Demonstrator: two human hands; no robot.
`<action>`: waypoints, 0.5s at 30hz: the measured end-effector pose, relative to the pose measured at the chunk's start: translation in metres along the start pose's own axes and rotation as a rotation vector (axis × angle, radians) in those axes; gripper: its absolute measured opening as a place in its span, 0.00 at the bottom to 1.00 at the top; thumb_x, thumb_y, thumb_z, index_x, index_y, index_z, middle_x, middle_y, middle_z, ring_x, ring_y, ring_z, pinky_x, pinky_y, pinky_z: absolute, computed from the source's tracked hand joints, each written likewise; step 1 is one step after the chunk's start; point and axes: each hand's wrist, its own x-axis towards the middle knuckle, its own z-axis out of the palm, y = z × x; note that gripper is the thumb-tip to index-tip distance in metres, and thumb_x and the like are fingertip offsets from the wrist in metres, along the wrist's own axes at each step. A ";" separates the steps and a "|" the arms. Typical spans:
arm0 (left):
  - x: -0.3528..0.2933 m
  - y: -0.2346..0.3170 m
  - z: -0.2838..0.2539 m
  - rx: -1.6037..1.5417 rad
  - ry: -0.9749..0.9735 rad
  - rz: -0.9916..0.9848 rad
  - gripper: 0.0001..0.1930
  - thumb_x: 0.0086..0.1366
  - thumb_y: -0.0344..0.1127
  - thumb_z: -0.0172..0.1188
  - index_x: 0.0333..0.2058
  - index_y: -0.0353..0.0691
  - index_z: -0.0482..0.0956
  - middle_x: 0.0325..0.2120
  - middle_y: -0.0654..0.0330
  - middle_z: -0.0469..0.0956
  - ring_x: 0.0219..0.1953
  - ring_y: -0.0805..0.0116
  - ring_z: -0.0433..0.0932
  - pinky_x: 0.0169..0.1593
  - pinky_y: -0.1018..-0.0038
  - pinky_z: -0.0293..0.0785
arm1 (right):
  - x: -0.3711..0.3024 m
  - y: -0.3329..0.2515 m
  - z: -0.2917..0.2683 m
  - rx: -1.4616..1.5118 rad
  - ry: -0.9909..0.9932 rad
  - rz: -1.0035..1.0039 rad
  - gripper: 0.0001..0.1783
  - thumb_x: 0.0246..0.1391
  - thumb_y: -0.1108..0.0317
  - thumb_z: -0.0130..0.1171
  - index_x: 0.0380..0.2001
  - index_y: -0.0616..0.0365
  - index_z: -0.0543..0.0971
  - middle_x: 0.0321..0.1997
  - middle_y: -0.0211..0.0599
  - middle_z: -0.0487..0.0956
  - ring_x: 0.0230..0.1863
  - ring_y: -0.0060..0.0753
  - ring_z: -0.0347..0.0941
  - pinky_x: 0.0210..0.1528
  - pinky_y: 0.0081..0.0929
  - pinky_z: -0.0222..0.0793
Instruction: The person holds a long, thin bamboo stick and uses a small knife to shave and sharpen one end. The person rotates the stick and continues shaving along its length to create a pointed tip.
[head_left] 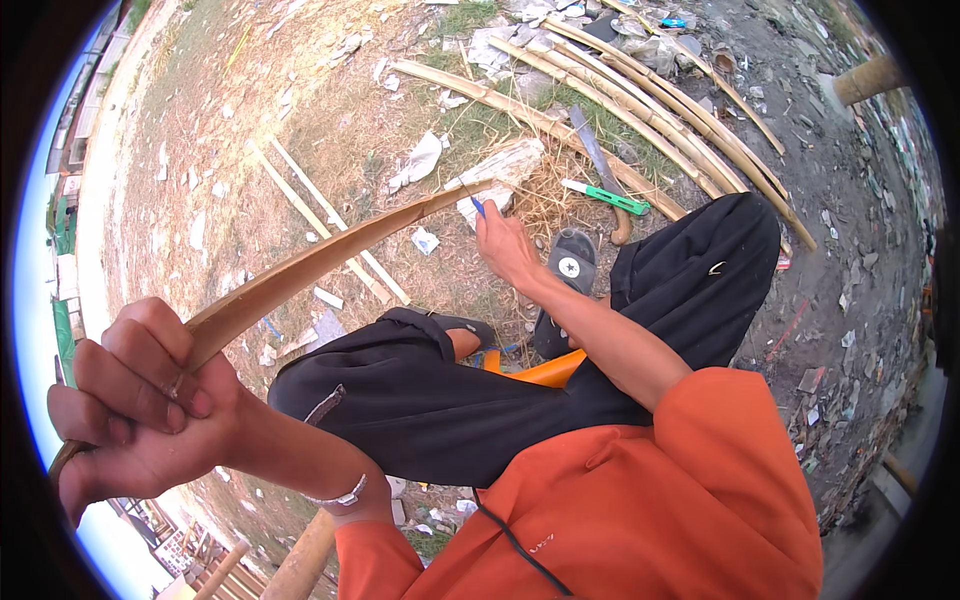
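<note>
My left hand, raised at the left, is wrapped round the near end of a long split bamboo strip. The strip slants up and away, its far end over a pale, rough block on the ground. At that far end my right hand is closed on a slim blue pen-like tool. The tool's dark tip meets or nearly meets the strip; its exact kind is too small to make out. Right of this hand lie a green utility knife and a handsaw with a wooden handle.
Several long split bamboo pieces lie at the upper right. Two pale strips rest on the ground at the left. Dry straw and scraps litter the ground. An orange seat shows between my legs, near my sandals.
</note>
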 end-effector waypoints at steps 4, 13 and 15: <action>0.003 -0.005 0.004 -0.003 -0.037 0.011 0.30 0.58 0.70 0.43 0.12 0.51 0.54 0.05 0.70 0.53 0.04 0.82 0.46 0.12 0.83 0.41 | 0.025 0.040 0.014 -0.145 0.092 0.077 0.13 0.59 0.63 0.43 0.38 0.63 0.65 0.23 0.65 0.74 0.30 0.68 0.72 0.35 0.56 0.67; 0.003 -0.003 0.004 0.005 -0.102 0.006 0.30 0.61 0.67 0.42 0.12 0.52 0.54 0.04 0.70 0.53 0.04 0.81 0.46 0.12 0.84 0.41 | 0.038 0.056 0.021 -0.157 0.088 0.035 0.13 0.60 0.61 0.40 0.38 0.62 0.64 0.25 0.64 0.75 0.30 0.68 0.72 0.34 0.57 0.67; 0.003 -0.002 0.000 -0.024 -0.082 0.005 0.30 0.60 0.68 0.43 0.13 0.52 0.54 0.05 0.70 0.53 0.04 0.81 0.46 0.12 0.84 0.41 | 0.035 0.050 0.022 -0.122 0.105 -0.040 0.13 0.60 0.61 0.41 0.39 0.62 0.63 0.24 0.63 0.74 0.29 0.68 0.72 0.34 0.58 0.65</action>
